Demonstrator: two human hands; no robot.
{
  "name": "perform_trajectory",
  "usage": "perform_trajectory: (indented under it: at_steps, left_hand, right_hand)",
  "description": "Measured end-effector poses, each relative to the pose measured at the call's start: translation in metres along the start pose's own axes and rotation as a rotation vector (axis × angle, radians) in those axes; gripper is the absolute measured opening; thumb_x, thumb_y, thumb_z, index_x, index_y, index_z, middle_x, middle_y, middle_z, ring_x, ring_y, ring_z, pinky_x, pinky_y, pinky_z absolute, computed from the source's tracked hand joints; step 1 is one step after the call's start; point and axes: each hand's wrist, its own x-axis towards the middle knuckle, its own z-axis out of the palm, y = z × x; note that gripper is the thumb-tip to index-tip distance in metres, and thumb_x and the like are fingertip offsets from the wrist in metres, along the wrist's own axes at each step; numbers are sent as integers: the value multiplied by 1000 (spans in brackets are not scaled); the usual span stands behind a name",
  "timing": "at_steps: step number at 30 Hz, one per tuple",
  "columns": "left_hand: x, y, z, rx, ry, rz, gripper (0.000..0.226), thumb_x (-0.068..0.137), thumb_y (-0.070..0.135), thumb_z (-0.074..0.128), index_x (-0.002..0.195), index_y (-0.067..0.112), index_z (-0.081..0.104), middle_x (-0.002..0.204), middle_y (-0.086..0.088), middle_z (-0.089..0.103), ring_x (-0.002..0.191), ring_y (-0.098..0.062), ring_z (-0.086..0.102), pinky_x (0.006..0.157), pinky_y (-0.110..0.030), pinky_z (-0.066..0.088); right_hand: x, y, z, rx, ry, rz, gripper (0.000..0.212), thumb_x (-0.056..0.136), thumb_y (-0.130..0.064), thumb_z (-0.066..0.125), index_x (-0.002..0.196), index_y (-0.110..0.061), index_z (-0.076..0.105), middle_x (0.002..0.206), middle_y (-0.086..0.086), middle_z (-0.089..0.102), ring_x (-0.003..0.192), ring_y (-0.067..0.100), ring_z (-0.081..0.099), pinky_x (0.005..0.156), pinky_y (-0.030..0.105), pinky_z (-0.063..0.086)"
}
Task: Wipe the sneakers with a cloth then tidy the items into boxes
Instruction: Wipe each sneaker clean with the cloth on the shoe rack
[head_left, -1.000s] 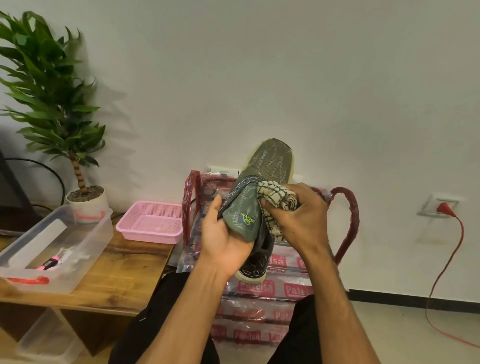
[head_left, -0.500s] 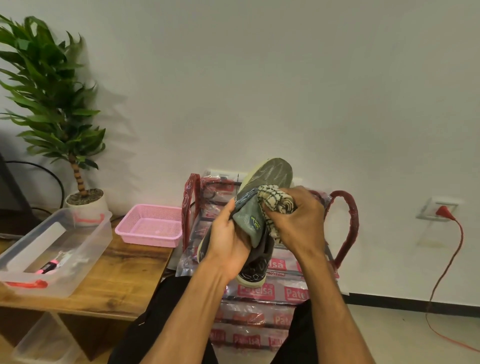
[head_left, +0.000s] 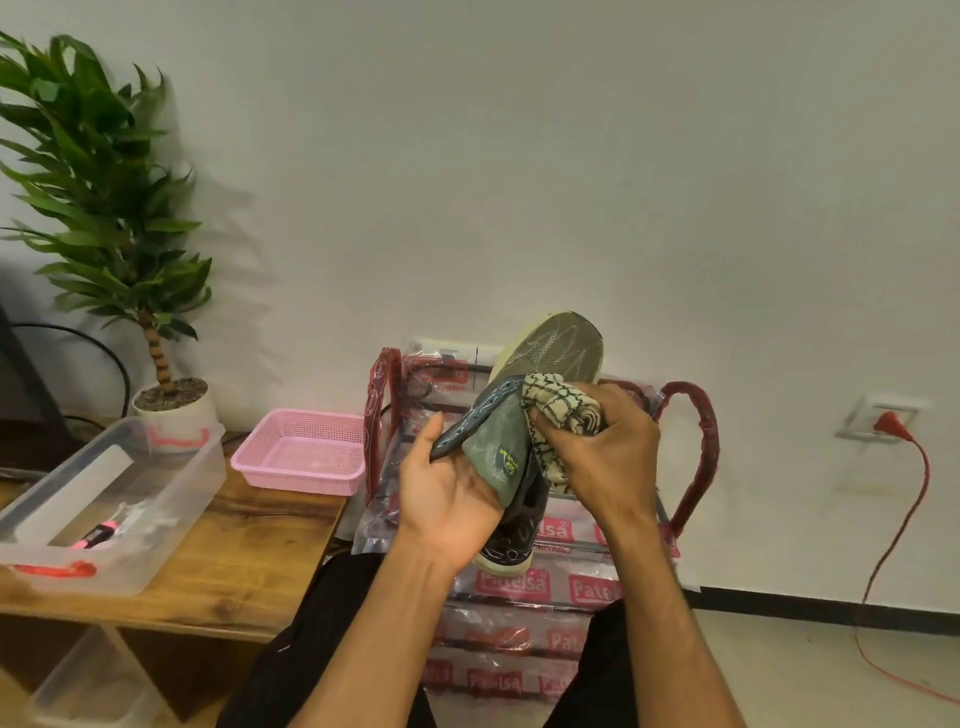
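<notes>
An olive-green mesh sneaker (head_left: 563, 351) stands toe-up in front of me, its tongue folded out toward me. My left hand (head_left: 452, 499) grips the sneaker from the left, thumb on the lace edge, palm under the heel. My right hand (head_left: 605, 452) is closed on a bunched cream cloth with a dark grid pattern (head_left: 558, 408) and presses it against the shoe's opening. A clear plastic box (head_left: 171, 478) with a pink item inside sits on the wooden table (head_left: 249, 561) at the left.
A pink basket (head_left: 306, 454) sits on the table's far right corner, a potted plant (head_left: 104, 208) behind the clear box. A plastic-wrapped red rack (head_left: 691, 441) stands before my knees. A red cable (head_left: 904, 525) hangs from a wall socket at the right. Another clear box (head_left: 78, 686) lies under the table.
The sneaker tipped lower and then came back up a little. My right hand with the cloth shifted slightly along the shoe's opening. Both hands kept their hold.
</notes>
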Motion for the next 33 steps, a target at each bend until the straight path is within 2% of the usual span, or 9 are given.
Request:
perform_trajectory:
  at_steps: [6, 12, 17, 21, 23, 26, 28, 30, 33]
  left_hand:
    - [1, -5, 8, 79, 11, 17, 54, 101, 39, 39, 125, -2, 64, 128, -22, 63, 117, -31, 60, 108, -40, 40]
    - [5, -9, 14, 246, 50, 50, 52, 98, 41, 42, 121, 0, 64, 113, -19, 70, 104, -27, 66, 91, -38, 50]
    - [6, -11, 14, 190, 35, 69, 46, 100, 38, 39, 118, 3, 64, 106, -14, 73, 94, -22, 71, 80, -32, 55]
    - [6, -9, 16, 146, 24, 52, 51, 99, 40, 41, 117, -2, 63, 108, -20, 71, 97, -27, 69, 84, -38, 54]
    - [8, -9, 18, 136, 25, 61, 50, 99, 39, 41, 118, -3, 63, 109, -21, 70, 100, -28, 67, 89, -38, 51]
    - [12, -8, 17, 140, 25, 64, 52, 100, 40, 39, 101, 0, 73, 101, -18, 72, 90, -24, 72, 79, -35, 55]
    - [12, -7, 17, 158, 35, 71, 57, 99, 42, 40, 88, 1, 78, 96, -17, 73, 84, -24, 72, 75, -35, 56]
    - [11, -6, 16, 167, 41, 71, 57, 100, 41, 40, 88, 1, 79, 97, -17, 73, 86, -25, 72, 79, -36, 55]
    - [12, -6, 19, 131, 11, 77, 52, 102, 37, 37, 100, 1, 74, 102, -17, 73, 91, -25, 71, 82, -37, 54]
  right_hand:
    - [2, 8, -3, 4, 12, 114, 38, 70, -24, 84, 105, -17, 72, 96, -6, 70, 86, 4, 66, 72, 19, 56]
    - [-6, -12, -10, 7, -395, 21, 31, 67, -21, 86, 95, -18, 74, 87, -7, 67, 79, 3, 65, 66, 20, 55]
    - [-3, -12, 1, -136, -159, 6, 22, 70, -21, 83, 87, -22, 69, 85, -6, 64, 74, 4, 61, 61, 16, 52]
    - [-4, -18, -3, -55, -383, 20, 25, 65, -11, 85, 86, -17, 73, 81, -6, 63, 68, 2, 61, 57, 13, 48]
    - [-2, -18, 0, -105, -327, 8, 23, 66, -12, 84, 83, -20, 72, 79, -7, 62, 67, 4, 61, 55, 12, 46]
    - [-5, -22, 6, -148, -272, -40, 21, 67, -13, 83, 81, -21, 70, 78, -9, 59, 68, 2, 58, 55, 9, 43]
    - [-8, -27, 3, -114, -414, -67, 20, 67, -14, 84, 81, -19, 71, 79, -12, 59, 68, 0, 57, 56, 9, 44]
    - [-6, -30, 2, -134, -499, -63, 21, 67, -14, 83, 80, -22, 69, 78, -15, 58, 71, -3, 58, 57, 9, 45]
    - [1, -22, 7, -195, -290, -24, 23, 68, -12, 82, 81, -23, 67, 80, -12, 59, 71, 3, 59, 59, 14, 48]
